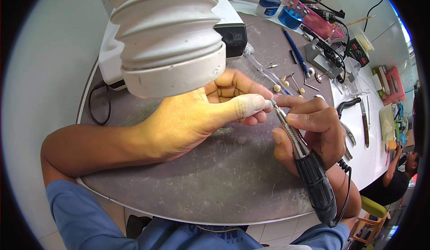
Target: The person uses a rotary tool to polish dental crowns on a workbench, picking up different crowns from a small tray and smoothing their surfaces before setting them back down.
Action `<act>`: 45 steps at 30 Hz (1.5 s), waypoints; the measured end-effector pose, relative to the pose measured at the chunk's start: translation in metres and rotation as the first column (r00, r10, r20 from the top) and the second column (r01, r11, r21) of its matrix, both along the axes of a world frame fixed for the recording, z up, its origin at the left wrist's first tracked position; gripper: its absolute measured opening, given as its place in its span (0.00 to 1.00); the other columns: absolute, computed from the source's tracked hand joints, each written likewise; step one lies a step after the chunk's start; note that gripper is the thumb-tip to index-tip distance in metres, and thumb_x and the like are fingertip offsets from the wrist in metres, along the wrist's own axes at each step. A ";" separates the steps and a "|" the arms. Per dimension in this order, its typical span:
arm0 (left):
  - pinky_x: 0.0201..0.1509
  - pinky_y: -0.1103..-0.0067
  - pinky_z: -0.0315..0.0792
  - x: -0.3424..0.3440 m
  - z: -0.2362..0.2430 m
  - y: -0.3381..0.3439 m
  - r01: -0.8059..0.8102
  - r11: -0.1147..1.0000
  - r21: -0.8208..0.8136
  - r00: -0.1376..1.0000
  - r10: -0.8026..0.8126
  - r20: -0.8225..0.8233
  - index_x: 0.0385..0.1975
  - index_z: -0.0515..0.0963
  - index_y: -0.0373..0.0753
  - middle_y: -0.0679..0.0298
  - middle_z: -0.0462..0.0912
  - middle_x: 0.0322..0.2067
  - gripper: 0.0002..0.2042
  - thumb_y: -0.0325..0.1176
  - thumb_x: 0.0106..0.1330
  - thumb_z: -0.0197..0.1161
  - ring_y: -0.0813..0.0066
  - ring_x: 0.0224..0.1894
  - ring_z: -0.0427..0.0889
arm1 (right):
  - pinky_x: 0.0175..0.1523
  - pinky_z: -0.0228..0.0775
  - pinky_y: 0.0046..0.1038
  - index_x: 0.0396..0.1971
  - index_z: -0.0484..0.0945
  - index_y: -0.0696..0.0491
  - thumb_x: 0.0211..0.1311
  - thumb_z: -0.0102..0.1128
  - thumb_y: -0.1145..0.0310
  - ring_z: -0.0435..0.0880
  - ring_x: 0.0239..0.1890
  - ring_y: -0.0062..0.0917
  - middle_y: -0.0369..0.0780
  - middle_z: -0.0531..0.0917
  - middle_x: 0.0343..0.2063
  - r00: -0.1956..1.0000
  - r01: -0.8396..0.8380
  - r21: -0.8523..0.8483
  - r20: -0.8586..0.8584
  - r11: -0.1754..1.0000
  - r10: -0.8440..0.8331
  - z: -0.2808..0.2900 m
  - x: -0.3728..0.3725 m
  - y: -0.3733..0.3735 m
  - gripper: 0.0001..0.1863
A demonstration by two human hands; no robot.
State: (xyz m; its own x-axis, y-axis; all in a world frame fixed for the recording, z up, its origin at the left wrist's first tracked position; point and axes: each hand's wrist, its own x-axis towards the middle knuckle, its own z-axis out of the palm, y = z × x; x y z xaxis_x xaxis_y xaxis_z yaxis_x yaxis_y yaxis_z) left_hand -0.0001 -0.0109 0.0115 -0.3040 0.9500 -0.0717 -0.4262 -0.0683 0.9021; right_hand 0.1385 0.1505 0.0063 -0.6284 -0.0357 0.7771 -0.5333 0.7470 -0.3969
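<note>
My left hand [192, 115] is closed, pinching a small whitish tooth-like piece [268, 104] between thumb and fingertips. Most of that piece is hidden by the fingers, and pale dust coats the thumb. In my right hand [320, 124] is a rotary handpiece [313, 178] with a black grip and metal nose, held like a pen. Its small greenish tip [273, 102] meets or nearly meets the piece; I cannot tell if they touch. From the handpiece's rear end a black cord runs back up past my right wrist.
A ribbed white suction hose [168, 34] hangs just above my left hand. Several cream tooth-like pieces [277, 88] and small tools lie beyond my right hand. Blue pen-like tool [293, 48], blue cup [290, 17] and control box [357, 52] stand farther back. Another person [396, 178] sits at far right.
</note>
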 end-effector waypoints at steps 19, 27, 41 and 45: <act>0.47 0.83 0.75 0.001 0.000 0.000 -0.013 0.999 -0.030 1.000 0.013 0.013 0.43 0.76 0.32 0.58 0.81 0.40 0.09 0.27 0.66 0.59 0.77 0.42 0.81 | 0.44 0.77 0.37 0.38 0.68 0.60 0.50 0.66 0.79 0.84 0.38 0.39 0.44 0.76 0.28 0.993 -0.012 0.098 0.118 0.995 0.000 0.004 0.005 0.001 0.17; 0.47 0.82 0.77 0.002 -0.004 0.000 -0.028 0.999 0.015 0.998 0.027 0.056 0.42 0.75 0.32 0.56 0.81 0.40 0.08 0.27 0.67 0.59 0.77 0.41 0.82 | 0.44 0.77 0.35 0.38 0.68 0.60 0.51 0.65 0.80 0.84 0.35 0.36 0.44 0.76 0.28 0.995 -0.010 0.069 0.103 0.998 0.003 0.002 0.007 0.000 0.16; 0.46 0.82 0.77 0.003 -0.005 0.001 -0.028 0.999 0.023 0.999 0.027 0.042 0.38 0.74 0.32 0.55 0.81 0.40 0.06 0.27 0.66 0.59 0.76 0.41 0.82 | 0.42 0.78 0.35 0.37 0.68 0.61 0.49 0.65 0.81 0.85 0.38 0.42 0.45 0.76 0.28 0.994 -0.060 0.090 0.099 0.994 0.051 0.002 0.005 0.002 0.17; 0.46 0.82 0.77 0.003 -0.006 0.001 -0.031 0.999 0.032 0.999 0.030 0.027 0.38 0.74 0.33 0.55 0.81 0.40 0.06 0.28 0.66 0.60 0.75 0.41 0.82 | 0.41 0.77 0.33 0.37 0.68 0.61 0.50 0.65 0.80 0.85 0.39 0.42 0.45 0.76 0.28 0.994 -0.040 0.104 0.103 0.994 0.029 0.002 0.004 0.003 0.16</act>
